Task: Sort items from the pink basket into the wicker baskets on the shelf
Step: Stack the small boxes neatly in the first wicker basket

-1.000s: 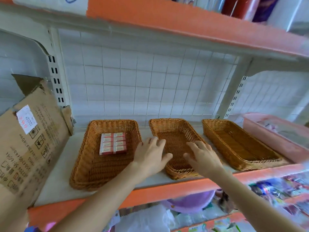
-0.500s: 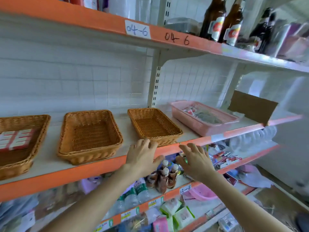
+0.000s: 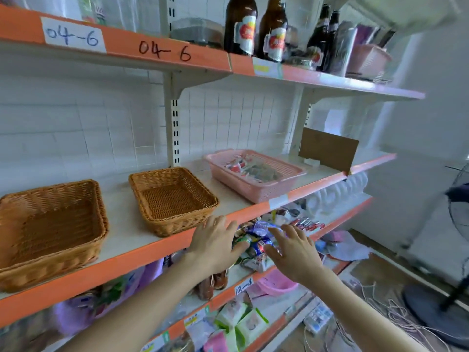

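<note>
The pink basket [image 3: 266,191] sits on the middle shelf to the right, holding small red-and-white packets and grey-wrapped items [image 3: 256,168]. Two empty wicker baskets stand left of it, one near the centre [image 3: 172,219] and one at the far left [image 3: 50,255]. My left hand [image 3: 215,242] is spread with relaxed fingers just in front of the orange shelf edge [image 3: 142,252], holding nothing. My right hand [image 3: 291,252] hovers beside it, fingers straight and empty, below and in front of the pink basket.
Brown bottles [image 3: 256,26] and a pink tub [image 3: 368,59] stand on the top shelf. A cardboard piece [image 3: 327,148] leans at the shelf's right end. Lower shelves hold cans and packets [image 3: 256,242]. A fan base [image 3: 436,308] and cords lie on the floor at right.
The view has swung right: the wicker basket with red boxes left the frame and the pink basket moved toward the centre. Both hands came off the wicker baskets and moved right, still empty.
</note>
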The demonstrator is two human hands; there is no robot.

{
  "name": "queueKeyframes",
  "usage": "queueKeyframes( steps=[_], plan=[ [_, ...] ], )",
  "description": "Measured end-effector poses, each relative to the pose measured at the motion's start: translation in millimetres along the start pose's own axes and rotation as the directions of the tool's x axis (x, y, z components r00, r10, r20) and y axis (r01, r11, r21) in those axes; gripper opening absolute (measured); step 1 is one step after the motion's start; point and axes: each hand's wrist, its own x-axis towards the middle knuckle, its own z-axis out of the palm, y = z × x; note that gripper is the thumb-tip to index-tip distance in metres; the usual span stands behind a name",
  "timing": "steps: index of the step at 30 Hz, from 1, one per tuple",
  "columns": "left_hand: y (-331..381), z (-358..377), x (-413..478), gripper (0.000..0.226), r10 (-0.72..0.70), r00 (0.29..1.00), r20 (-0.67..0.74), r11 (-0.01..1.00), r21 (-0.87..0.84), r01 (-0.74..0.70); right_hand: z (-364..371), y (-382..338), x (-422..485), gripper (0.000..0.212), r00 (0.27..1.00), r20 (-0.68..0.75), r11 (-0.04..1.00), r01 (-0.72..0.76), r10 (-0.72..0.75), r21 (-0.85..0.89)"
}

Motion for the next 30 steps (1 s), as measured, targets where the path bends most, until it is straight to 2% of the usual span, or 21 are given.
queueKeyframes(
  steps=[12,16,20,23,30],
  plan=[
    [-12.3,10.9,120.5,0.055,0.07,0.997,-0.037,0.996,-0.044,-0.072,-3.1,40.4,100.5,0.05,0.996,-0.045,0.996,-0.079,0.081,0.033],
    [-26.2,10.1,164.2,0.057,0.078,0.995,-0.055,0.993,-0.089,-0.083,-13.5,49.9,151.0,0.05,0.992,-0.09,0.994,-0.082,0.088,0.07],
    [-37.5,13.5,201.4,0.057,0.056,0.997,-0.05,0.991,-0.115,-0.061,-25.9,56.5,201.8,0.041,0.982,-0.163,0.993,-0.079,0.094,0.092],
    [-42.2,16.5,229.3,0.056,0.04,0.995,-0.089,0.995,-0.087,-0.048,-29.6,62.6,231.0,0.042,0.98,-0.158,0.989,-0.104,0.119,0.103],
    [-33.1,19.5,273.6,0.049,0.037,0.996,-0.082,0.994,-0.097,-0.045,-30.6,85.2,268.5,0.044,0.986,-0.124,0.99,-0.103,0.115,0.096]
  ],
)
